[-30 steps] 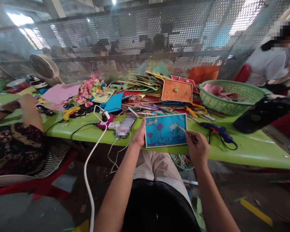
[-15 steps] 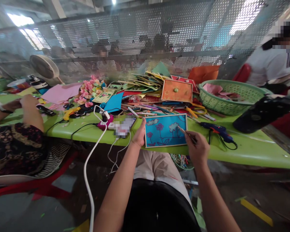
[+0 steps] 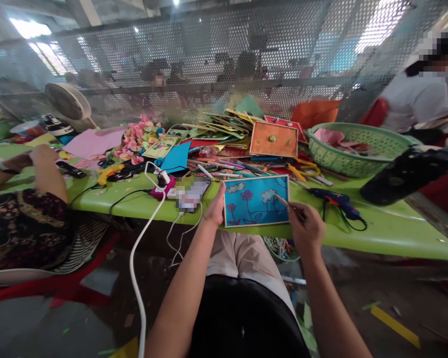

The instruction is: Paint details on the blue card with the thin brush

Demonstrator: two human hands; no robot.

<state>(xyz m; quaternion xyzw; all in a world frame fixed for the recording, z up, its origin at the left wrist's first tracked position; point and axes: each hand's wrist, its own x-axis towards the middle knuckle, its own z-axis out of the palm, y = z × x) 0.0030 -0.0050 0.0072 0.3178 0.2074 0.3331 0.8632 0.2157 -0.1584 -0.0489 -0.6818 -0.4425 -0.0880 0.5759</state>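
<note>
A blue picture board (image 3: 256,201) with purple flowers and pale clouds lies at the near edge of the green table (image 3: 381,229). My left hand (image 3: 215,209) holds its left edge, thumb up along the side. My right hand (image 3: 306,228) grips a thin stick-like tool (image 3: 288,206) whose tip touches the board near its right side.
Behind the board lies a heap of coloured paper, pens and an orange framed card (image 3: 273,139). A green basket (image 3: 353,147) sits at the right, a blue glue gun (image 3: 338,203) beside my right hand. Phone (image 3: 189,195) and white cables lie left. Another person's arm (image 3: 47,171) rests far left.
</note>
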